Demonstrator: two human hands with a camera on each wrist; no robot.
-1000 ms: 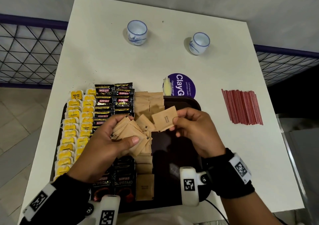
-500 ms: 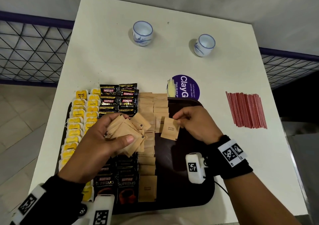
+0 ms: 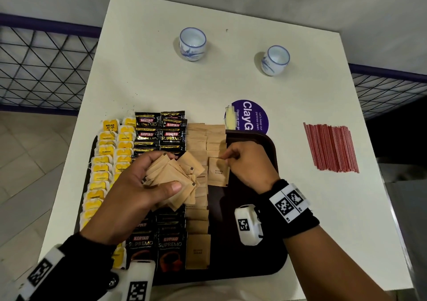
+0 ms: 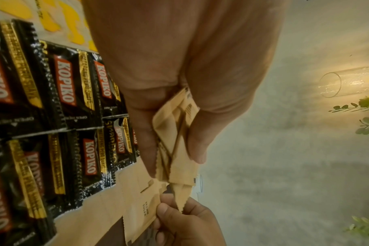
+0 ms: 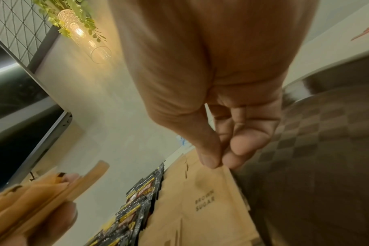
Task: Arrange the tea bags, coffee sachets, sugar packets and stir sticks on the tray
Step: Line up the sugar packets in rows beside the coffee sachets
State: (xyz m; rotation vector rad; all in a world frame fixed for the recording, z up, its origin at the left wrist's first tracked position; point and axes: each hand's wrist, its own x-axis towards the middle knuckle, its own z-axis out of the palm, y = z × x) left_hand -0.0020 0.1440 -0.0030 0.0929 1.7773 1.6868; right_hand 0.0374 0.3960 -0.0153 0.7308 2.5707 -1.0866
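A dark tray (image 3: 258,263) holds rows of yellow tea bags (image 3: 101,159), black coffee sachets (image 3: 159,129) and brown sugar packets (image 3: 198,231). My left hand (image 3: 138,189) grips a fanned bunch of sugar packets (image 3: 171,173) above the tray's middle; the same bunch of sugar packets (image 4: 175,133) fills the left wrist view. My right hand (image 3: 245,164) pinches the top edge of one sugar packet (image 3: 218,172) and lowers it onto the second sugar column. In the right wrist view its thumb and fingertips (image 5: 211,159) meet on that packet (image 5: 204,199). Red stir sticks (image 3: 330,146) lie on the table to the right.
Two white-and-blue cups (image 3: 192,43) (image 3: 275,60) stand at the back of the white table (image 3: 147,74). A purple round sticker (image 3: 250,117) lies just behind the tray. Wire railing (image 3: 41,69) runs on both sides. The tray's right half shows bare dark surface.
My right hand carried the single sugar packet away from the left-hand bunch and down toward the second sugar column on the tray. My left hand stayed in place with its bunch.
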